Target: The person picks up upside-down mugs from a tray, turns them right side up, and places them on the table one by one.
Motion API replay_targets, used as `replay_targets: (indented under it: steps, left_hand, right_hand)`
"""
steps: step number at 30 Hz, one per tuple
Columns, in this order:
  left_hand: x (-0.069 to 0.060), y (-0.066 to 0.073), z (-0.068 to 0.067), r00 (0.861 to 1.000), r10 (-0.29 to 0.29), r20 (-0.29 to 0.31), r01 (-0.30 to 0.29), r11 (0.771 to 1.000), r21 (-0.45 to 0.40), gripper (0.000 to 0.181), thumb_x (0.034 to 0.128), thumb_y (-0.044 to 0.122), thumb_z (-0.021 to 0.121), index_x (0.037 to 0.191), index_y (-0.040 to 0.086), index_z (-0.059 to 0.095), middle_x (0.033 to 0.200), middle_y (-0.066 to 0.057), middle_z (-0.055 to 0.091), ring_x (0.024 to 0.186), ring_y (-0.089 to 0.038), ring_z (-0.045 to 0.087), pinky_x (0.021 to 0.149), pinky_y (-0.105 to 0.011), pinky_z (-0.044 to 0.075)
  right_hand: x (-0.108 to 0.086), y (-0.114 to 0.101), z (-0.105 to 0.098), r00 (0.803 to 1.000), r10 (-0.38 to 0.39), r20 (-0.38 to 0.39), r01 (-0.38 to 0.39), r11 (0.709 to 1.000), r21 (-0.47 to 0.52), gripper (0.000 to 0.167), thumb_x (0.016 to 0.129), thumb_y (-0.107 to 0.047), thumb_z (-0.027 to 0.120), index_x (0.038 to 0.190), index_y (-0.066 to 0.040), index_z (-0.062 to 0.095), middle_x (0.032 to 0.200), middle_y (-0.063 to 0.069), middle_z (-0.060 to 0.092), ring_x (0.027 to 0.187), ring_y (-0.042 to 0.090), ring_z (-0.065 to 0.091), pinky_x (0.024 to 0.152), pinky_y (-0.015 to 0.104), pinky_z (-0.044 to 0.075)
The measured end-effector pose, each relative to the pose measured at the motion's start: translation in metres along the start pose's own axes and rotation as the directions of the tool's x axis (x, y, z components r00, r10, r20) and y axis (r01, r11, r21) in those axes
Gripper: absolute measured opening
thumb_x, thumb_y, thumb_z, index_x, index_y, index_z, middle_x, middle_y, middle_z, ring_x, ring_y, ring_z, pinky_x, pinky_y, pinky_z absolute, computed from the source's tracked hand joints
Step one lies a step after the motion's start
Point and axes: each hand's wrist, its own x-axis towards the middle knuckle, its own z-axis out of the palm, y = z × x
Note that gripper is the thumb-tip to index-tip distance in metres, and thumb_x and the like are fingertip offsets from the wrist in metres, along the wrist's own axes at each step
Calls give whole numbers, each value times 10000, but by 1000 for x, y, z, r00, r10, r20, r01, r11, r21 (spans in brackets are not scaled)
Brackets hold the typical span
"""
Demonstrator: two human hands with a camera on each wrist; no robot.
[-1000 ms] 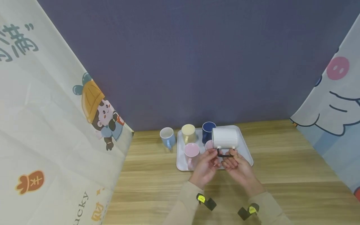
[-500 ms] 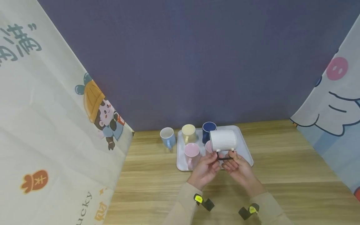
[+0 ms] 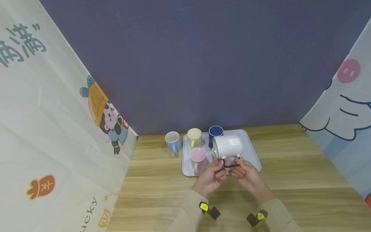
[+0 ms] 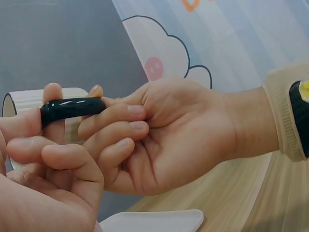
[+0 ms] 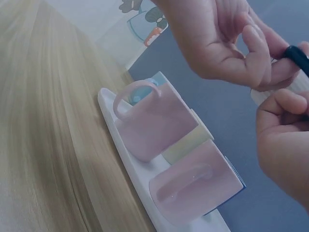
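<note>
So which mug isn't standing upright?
The white ribbed cylindrical mug: it's sideways in midair, left grip and right grip on its black handle. The light blue mug, yellow mug, dark blue mug and two pink mugs all stand upright.

- Head view: highest and farthest, facing forward and down over the bench (image 3: 292, 167) to the dark wall (image 3: 191, 64).
- Left wrist view: very near, nearly level, facing across the right grip (image 4: 166, 135) to a printed sheet (image 4: 251, 38).
- Right wrist view: near, rolled, facing the left grip (image 5: 217, 43) and pink mugs (image 5: 157, 121).
- All three share the white mug (image 3: 228, 146) and its dark handle (image 4: 72, 108).
</note>
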Motion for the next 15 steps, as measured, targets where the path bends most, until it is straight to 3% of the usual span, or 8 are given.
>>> replay_targets:
  steps: [4, 9, 12, 15]
  left_hand:
    - [-2, 0, 0, 999, 19, 38, -18, 1000, -23, 164, 1084, 230, 473, 1073, 145, 614, 921, 123, 644, 509, 42, 356, 545, -112, 335]
    - [-3, 2, 5, 998, 48, 43, -47, 998, -31, 170, 1083, 231, 470, 1052, 165, 623, 888, 136, 630, 499, 46, 350, 540, -102, 335]
    - [-5, 4, 8, 997, 65, 32, -64, 997, -36, 193, 1085, 225, 464, 1036, 172, 643, 881, 139, 623, 500, 46, 352, 541, -105, 327]
    - [-6, 7, 11, 997, 81, 19, -80, 996, -43, 238, 1096, 215, 432, 1021, 168, 653, 873, 136, 615, 507, 42, 344, 539, -108, 311]
  right_hand:
    - [-2, 1, -2, 1000, 15, -19, -16, 997, -73, 569, 1116, -211, 35, 973, -120, 578, 668, 17, 193, 588, 160, 158, 654, 283, 142]
    - [-3, 1, -5, 998, 37, -59, -47, 982, -181, 514, 1128, -165, 101, 1052, -98, 606, 671, 15, 226, 597, 178, 166, 632, 304, 140]
    - [-4, 1, -5, 991, 55, -120, -86, 960, -266, 484, 1132, -154, 151, 1074, -100, 628, 671, -8, 282, 612, 184, 189, 639, 326, 142]
    - [-4, 0, -4, 972, 66, -224, -149, 916, -372, 438, 1136, -183, 239, 1054, -135, 667, 657, -58, 350, 611, 191, 206, 641, 361, 142]
